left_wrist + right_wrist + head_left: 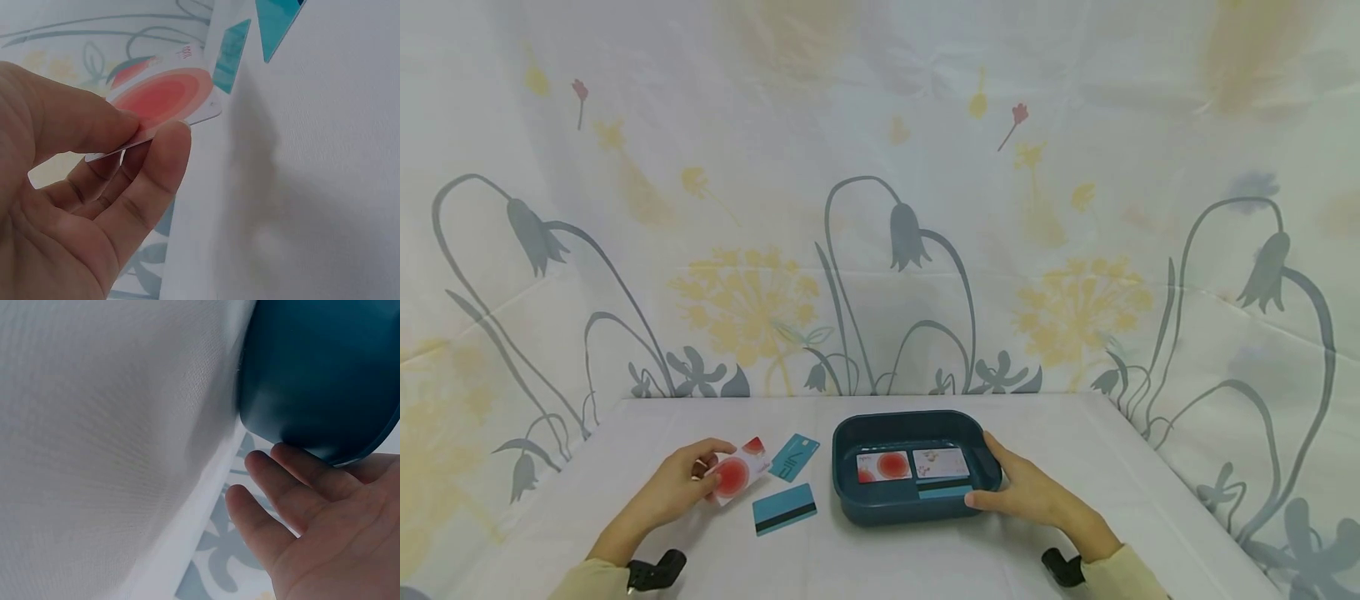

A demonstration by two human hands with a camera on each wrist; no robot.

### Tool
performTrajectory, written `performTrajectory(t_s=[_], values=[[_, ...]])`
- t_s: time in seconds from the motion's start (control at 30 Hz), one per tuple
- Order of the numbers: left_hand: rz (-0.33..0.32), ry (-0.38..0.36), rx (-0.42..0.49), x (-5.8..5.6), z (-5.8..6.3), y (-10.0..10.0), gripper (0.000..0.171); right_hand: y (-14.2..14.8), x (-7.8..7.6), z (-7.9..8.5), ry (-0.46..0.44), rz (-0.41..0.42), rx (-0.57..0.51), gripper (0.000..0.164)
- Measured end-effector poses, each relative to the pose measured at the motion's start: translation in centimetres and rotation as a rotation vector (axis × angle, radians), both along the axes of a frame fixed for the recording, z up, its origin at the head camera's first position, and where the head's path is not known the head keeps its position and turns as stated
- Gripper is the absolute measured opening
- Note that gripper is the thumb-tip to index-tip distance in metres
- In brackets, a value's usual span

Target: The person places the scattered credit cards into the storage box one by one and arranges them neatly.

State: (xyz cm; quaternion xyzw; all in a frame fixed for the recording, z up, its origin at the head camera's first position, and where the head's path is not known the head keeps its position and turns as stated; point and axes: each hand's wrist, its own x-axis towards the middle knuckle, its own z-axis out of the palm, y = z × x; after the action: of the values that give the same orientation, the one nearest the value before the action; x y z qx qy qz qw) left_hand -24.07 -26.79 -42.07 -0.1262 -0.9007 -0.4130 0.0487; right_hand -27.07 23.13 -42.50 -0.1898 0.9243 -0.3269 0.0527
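Note:
My left hand pinches a white card with a red circle between thumb and fingers, tilted above the table. The left wrist view shows the thumb on the card's printed face and the fingers beneath. Just right of it lie a blue VIP card and a blue card with a black stripe. My right hand spans the right end of a dark blue box, thumb at the front rim, fingers along the side. In the right wrist view, its fingers extend fairly straight beside the box wall.
Inside the box lie a red-circle card, a white card with a small floral print and a blue striped card. A white cloth covers the table. Behind it hangs a flower-patterned curtain.

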Motion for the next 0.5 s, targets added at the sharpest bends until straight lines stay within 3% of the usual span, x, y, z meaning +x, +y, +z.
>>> performTrajectory(t_s=[0.5], values=[[-0.088, 0.026, 0.076, -1.1, 0.2, 2.6, 0.035, 0.0, -0.1, 0.0, -0.001, 0.008, -0.002, 0.105]])
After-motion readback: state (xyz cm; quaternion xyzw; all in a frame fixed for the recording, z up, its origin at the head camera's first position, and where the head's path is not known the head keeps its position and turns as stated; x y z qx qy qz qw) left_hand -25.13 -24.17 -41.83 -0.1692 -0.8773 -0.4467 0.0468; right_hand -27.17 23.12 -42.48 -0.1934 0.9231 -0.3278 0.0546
